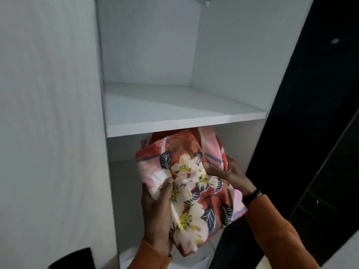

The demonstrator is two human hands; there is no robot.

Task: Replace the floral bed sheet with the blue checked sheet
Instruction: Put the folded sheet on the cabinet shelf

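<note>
The floral bed sheet (188, 179) is bunched into a thick bundle, red and pink with white flowers and dark leaves. Both my hands hold it in front of a white wardrobe. My left hand (158, 216) grips its left side from below, thumb on top. My right hand (229, 174) clasps its right side, fingers pressed into the cloth. The far end of the bundle reaches into the compartment under the white shelf (186, 121). No blue checked sheet is in view.
The white wardrobe has an upper compartment (155, 55) with nothing in it. A dark open wardrobe door (303, 113) stands at the right. A pale wall (48, 113) fills the left. A lower shelf edge (194, 261) shows beneath the bundle.
</note>
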